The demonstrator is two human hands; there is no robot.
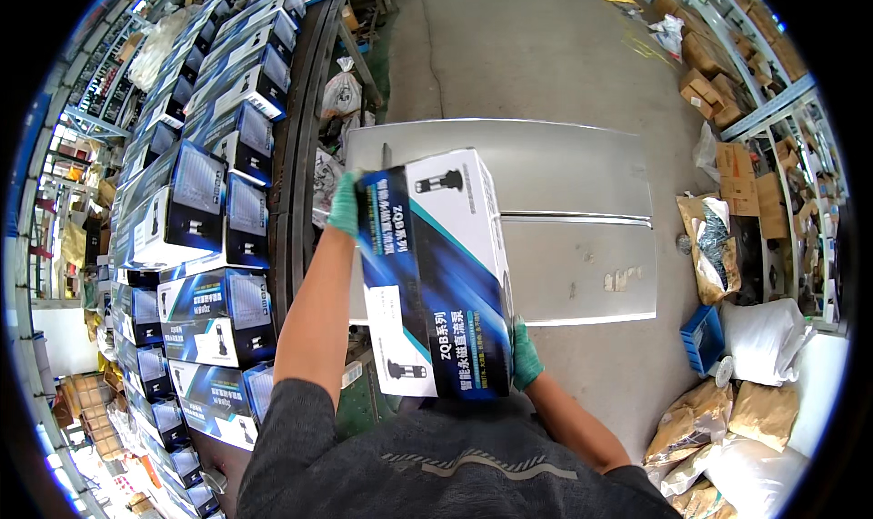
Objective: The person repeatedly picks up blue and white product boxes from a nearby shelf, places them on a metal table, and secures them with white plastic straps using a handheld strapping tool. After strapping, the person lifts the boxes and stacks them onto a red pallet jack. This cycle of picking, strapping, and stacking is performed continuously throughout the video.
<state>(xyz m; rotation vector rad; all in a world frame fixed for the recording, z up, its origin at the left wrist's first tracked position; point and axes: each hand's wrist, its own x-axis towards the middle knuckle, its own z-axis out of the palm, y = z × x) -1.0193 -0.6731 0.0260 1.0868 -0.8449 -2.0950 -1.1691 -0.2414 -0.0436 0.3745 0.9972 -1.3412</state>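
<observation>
Hands clamp blue-and-white carton (pixel 436 273) at opposite ends: left hand (pixel 345 205) on far corner, right hand (pixel 525 355) on near corner, fingers curled tight. Carton held above steel tabletop (pixel 582 246), probably clear of it. I'd keep grip even, carton level, clear of stacked cartons (pixel 200 246) left.

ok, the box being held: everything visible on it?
The box is a long cardboard carton, printed dark blue and white with a teal stripe and small product pictures. It looks closed and undamaged. It is held in the air, tilted, over a grey metal table. The gloved left hand grips its far upper corner, the gloved right hand its near lower corner.
</observation>
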